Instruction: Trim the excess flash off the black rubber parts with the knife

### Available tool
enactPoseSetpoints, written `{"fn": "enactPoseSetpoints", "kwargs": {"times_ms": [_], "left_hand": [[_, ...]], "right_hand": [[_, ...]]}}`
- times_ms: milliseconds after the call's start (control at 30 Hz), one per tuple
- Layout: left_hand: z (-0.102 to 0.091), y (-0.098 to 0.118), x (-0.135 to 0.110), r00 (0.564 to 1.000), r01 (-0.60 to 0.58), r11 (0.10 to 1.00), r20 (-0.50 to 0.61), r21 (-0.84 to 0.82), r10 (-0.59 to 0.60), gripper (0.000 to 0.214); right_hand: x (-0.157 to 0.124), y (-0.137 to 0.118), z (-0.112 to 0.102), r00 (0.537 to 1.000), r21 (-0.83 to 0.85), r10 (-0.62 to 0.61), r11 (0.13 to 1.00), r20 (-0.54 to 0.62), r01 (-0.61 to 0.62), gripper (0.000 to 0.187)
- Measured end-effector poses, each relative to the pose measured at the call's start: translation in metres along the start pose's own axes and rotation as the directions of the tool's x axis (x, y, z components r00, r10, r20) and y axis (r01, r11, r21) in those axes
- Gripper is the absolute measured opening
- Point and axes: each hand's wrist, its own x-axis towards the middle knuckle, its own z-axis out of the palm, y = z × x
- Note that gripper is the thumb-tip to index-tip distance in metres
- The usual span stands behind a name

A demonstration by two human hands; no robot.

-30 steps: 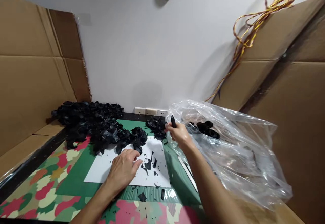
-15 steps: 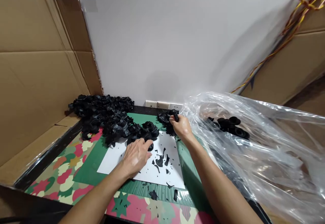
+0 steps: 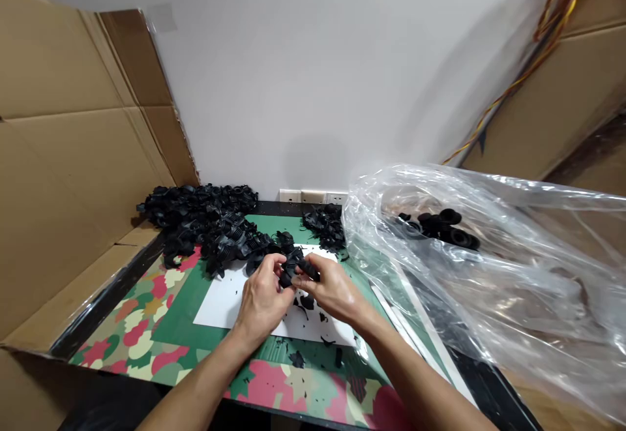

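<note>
Over the white sheet (image 3: 220,304), my left hand (image 3: 261,297) is closed on a black ribbed rubber part (image 3: 291,263). My right hand (image 3: 337,291) meets it from the right, with a short black cylindrical piece (image 3: 309,269) between thumb and fingers; its kind is not clear. The fingertips of both hands come close together at the rubber part. Just beyond my left hand spreads a heap of similar black ribbed rubber parts (image 3: 227,235). Behind my right hand sits a smaller pile of black scraps (image 3: 327,225). Loose black trimmings (image 3: 296,359) are scattered around the sheet.
A green mat (image 3: 180,317) lies under the sheet, over a patterned cover (image 3: 132,336). Cardboard (image 3: 73,170) walls off the left. At right, a clear plastic bag (image 3: 508,287) contains several black rubber parts (image 3: 440,225). Wall sockets (image 3: 313,197) sit behind.
My right hand has moved from the scrap pile back toward me and left, joining my left hand. My left hand has lifted a rubber part from the heap's near edge.
</note>
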Motion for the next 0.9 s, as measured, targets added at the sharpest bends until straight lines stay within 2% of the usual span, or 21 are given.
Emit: {"fn": "enactPoseSetpoints", "kwargs": {"times_ms": [67, 167, 333, 500, 633, 733, 800, 900], "left_hand": [[0.004, 0.000, -0.007, 0.996, 0.062, 0.991, -0.058, -0.122, -0.069, 0.039], [0.011, -0.004, -0.015, 0.983, 0.124, 0.952, -0.094, -0.281, -0.156, 0.037], [0.019, -0.015, -0.020, 0.984, 0.117, 0.848, -0.058, -0.517, -0.171, 0.031], [0.020, -0.018, -0.020, 0.959, 0.207, 0.690, 0.005, -0.694, -0.284, 0.030], [0.022, -0.013, -0.021, 0.942, 0.235, 0.629, 0.015, -0.741, -0.334, 0.029], [0.021, -0.010, -0.022, 0.932, 0.251, 0.576, 0.033, -0.778, -0.361, 0.031], [0.019, -0.009, -0.024, 0.924, 0.261, 0.552, 0.040, -0.792, -0.380, 0.034], [0.017, -0.009, -0.025, 0.902, 0.342, 0.555, 0.098, -0.758, -0.421, 0.036]], "right_hand": [[-0.007, 0.000, 0.006, 0.997, -0.040, 0.012, 0.999, -0.072, -0.015, 0.010], [-0.014, 0.002, 0.015, 0.994, -0.177, 0.046, 0.982, -0.103, -0.064, 0.014], [-0.017, 0.011, 0.026, 0.989, -0.317, 0.001, 0.947, -0.149, -0.049, 0.014], [-0.016, 0.018, 0.034, 0.984, -0.165, 0.000, 0.986, -0.176, -0.030, 0.019], [-0.014, 0.020, 0.035, 0.979, -0.020, 0.021, 0.999, -0.201, -0.025, 0.019], [-0.013, 0.022, 0.032, 0.988, 0.096, 0.026, 0.995, -0.155, -0.011, 0.016], [-0.012, 0.022, 0.028, 0.990, 0.113, 0.016, 0.994, -0.138, 0.000, 0.015], [-0.013, 0.023, 0.024, 0.987, 0.027, -0.003, 1.000, -0.159, 0.008, 0.018]]}}
